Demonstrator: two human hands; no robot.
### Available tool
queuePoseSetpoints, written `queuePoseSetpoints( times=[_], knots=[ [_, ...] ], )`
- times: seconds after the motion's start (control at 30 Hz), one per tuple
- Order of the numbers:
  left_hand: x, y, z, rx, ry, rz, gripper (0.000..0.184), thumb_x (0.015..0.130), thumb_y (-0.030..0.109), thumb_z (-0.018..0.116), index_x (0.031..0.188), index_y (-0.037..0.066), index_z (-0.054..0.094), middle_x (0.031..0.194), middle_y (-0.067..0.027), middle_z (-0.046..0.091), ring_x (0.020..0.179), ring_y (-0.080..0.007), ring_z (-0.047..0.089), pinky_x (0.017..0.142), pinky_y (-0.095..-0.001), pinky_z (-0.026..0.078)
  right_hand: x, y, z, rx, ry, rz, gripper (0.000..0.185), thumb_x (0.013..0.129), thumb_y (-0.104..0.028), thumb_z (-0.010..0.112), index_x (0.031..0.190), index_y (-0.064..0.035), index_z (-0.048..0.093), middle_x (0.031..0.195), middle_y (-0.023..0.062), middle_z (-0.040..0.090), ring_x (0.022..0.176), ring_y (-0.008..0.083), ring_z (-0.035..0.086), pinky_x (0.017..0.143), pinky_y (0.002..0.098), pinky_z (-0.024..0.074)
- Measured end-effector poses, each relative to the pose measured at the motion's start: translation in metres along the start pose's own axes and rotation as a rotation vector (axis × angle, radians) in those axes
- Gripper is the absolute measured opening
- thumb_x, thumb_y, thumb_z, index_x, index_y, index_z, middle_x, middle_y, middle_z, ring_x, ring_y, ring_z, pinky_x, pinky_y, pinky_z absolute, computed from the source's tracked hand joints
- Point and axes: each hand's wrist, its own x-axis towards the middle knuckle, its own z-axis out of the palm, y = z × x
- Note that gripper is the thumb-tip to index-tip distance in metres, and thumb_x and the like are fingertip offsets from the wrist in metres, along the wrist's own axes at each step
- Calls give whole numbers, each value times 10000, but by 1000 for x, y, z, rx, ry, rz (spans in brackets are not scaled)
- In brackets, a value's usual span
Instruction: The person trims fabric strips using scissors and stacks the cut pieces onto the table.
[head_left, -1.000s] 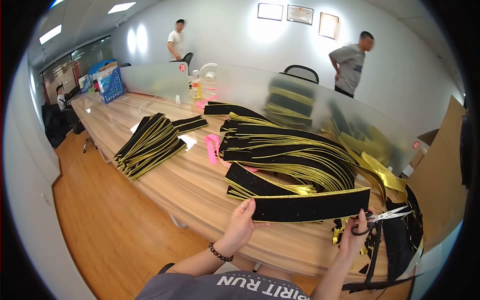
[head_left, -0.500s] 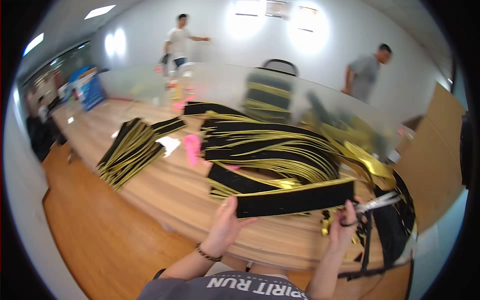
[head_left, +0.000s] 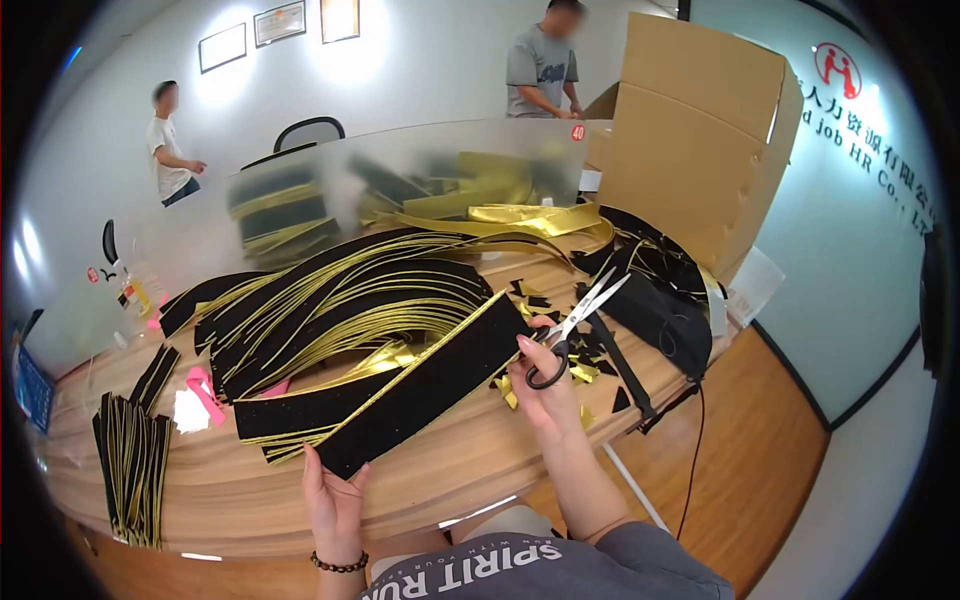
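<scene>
A black fabric strip with gold edging (head_left: 425, 385) is stretched at a slant between my two hands. My left hand (head_left: 335, 495) pinches its lower left end between thumb and fingers. At the upper right end, my right hand (head_left: 545, 390) grips the strip and also has the scissors (head_left: 580, 322) in it. Their black handles hang about my fingers, and the blades point up and right, away from the strip. Behind the held strip lies a large curved pile of similar black and gold strips (head_left: 350, 300). A smaller bundle (head_left: 132, 470) rests at the table's left.
Gold ribbon (head_left: 540, 218), a black bag (head_left: 655, 325) and black and gold scraps (head_left: 590, 350) lie to the right. A cardboard box (head_left: 700, 140) stands behind them. Pink ribbon (head_left: 205, 395) is at left. A frosted divider (head_left: 400, 170) crosses the table; two people are beyond it.
My view has swung to the right. The held strip has gone from nearly level to slanting up to the right. Both hands keep hold, and the scissors stay in my right hand.
</scene>
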Motion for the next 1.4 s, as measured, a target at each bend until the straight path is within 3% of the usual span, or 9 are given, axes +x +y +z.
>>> queuePoseSetpoints(
  times=[0.27, 0.37, 0.53, 0.87, 0.93, 1.0, 1.07, 1.13, 1.4],
  knots=[
    [-3, -9, 7, 87, -42, -28, 258, 916, 306, 455, 1120, 151, 484, 1097, -53, 579, 911, -210, 613, 630, -392, 562, 5, -8, -3, -130, 36, -78, 335, 732, -10, 670, 1007, -95, 499, 748, -6, 532, 676, 90, 540, 633, 212, 427],
    [1, -11, 2, 177, -72, -35, 284, 921, 302, 440, 1145, 132, 474, 1083, -58, 593, 902, -214, 622, 627, -376, 575, 11, -11, -11, -104, 56, -65, 342, 724, 10, 670, 1003, -93, 502, 744, -3, 534, 648, 86, 533, 582, 196, 411],
    [10, -14, -4, 195, -156, -35, 218, 915, 259, 457, 1059, 108, 518, 1083, -98, 590, 904, -252, 619, 633, -449, 566, 26, -10, -20, -144, 147, -71, 307, 723, 37, 648, 969, -91, 516, 716, -15, 506, 593, 68, 491, 544, 182, 380],
    [31, -5, -30, 141, -34, -52, 150, 895, 190, 483, 954, 63, 537, 1038, -127, 598, 900, -286, 611, 675, -495, 536, 68, 29, -22, -288, 115, 35, 319, 721, -2, 659, 969, -122, 497, 701, -50, 489, 594, 35, 458, 531, 185, 344],
    [39, 3, -24, 181, -23, -124, 182, 903, 227, 474, 978, 73, 537, 1039, -136, 600, 891, -292, 616, 680, -499, 536, 74, 35, -32, -283, 149, 61, 317, 719, -5, 660, 966, -122, 499, 704, -44, 495, 598, 40, 454, 531, 184, 341],
    [30, 9, -2, 240, 216, -287, 181, 872, 219, 558, 736, 102, 535, 610, -6, 567, 496, -108, 535, 480, -214, 422, 76, 37, -40, -272, 195, 131, 320, 715, -9, 665, 964, -124, 501, 707, -36, 496, 602, 48, 456, 541, 184, 343],
    [33, 1, -23, 224, 167, -325, 115, 869, 203, 565, 804, 115, 530, 620, 0, 566, 527, -109, 555, 492, -225, 434, 76, 36, -44, -275, 213, 136, 324, 712, -14, 669, 968, -123, 502, 719, -24, 508, 624, 58, 476, 556, 189, 353],
    [36, -8, -34, 193, 15, -249, 218, 908, 276, 465, 1005, 94, 538, 1059, -140, 596, 891, -285, 620, 675, -496, 542, 74, 34, -38, -287, 212, 130, 319, 718, -12, 665, 972, -118, 504, 736, -13, 527, 648, 66, 500, 563, 194, 358],
    [34, -11, -38, 242, -29, -227, 264, 903, 322, 467, 1036, 104, 533, 1115, -144, 571, 942, -290, 603, 663, -485, 550, 68, 27, -41, -213, 168, 146, 305, 739, -16, 654, 989, -98, 500, 765, 5, 552, 699, 84, 536, 614, 204, 414]
  ],
)
